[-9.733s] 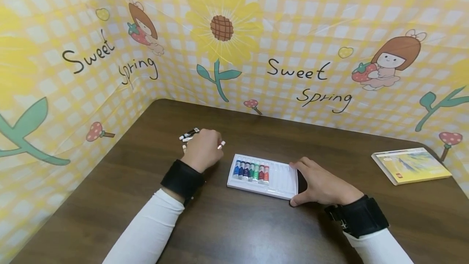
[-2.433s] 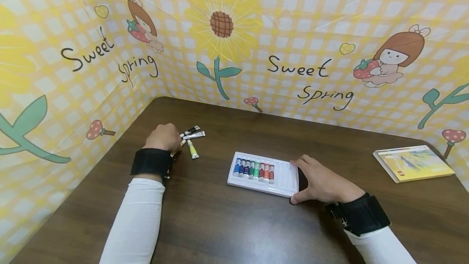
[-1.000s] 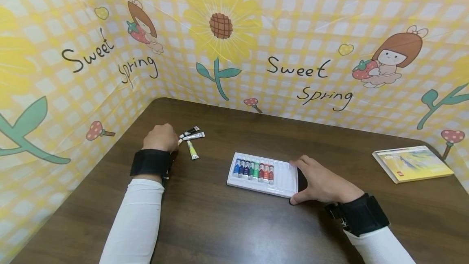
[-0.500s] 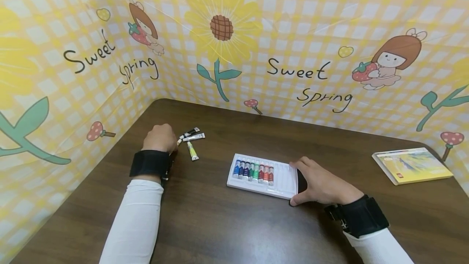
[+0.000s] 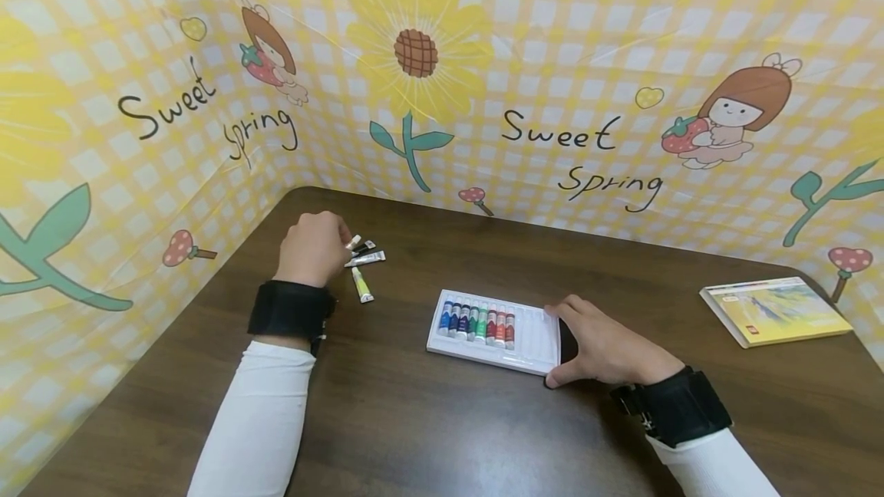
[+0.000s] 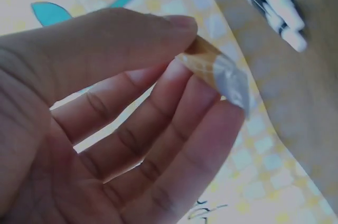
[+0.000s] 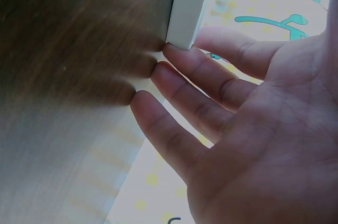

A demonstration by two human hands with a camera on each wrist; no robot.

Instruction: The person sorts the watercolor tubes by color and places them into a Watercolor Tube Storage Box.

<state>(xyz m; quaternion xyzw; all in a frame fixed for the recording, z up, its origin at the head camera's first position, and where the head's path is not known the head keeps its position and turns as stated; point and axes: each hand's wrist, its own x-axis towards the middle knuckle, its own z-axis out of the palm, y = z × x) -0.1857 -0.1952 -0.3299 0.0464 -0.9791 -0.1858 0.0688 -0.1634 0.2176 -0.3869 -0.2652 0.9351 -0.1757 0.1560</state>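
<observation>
My left hand pinches a small paint tube between thumb and fingertips above the table's left side. In the left wrist view the paint tube shows an ochre body and a silvery crimped end. Beside this hand lie a black tube, a white tube and a yellow-green tube. My right hand holds the right end of the white paint tray, thumb at the near corner, fingers at the far one. Several blue, green and red tubes fill its left slots; the right slots hold none.
A yellow box with a picture on its top lies at the right back of the dark wooden table. A yellow checked cloth with printed flowers hangs behind and along the left side.
Since the earliest frame, another reddish tube has come into the tray. In the last half second my left hand has risen slightly with the ochre tube. The right hand stays at the tray.
</observation>
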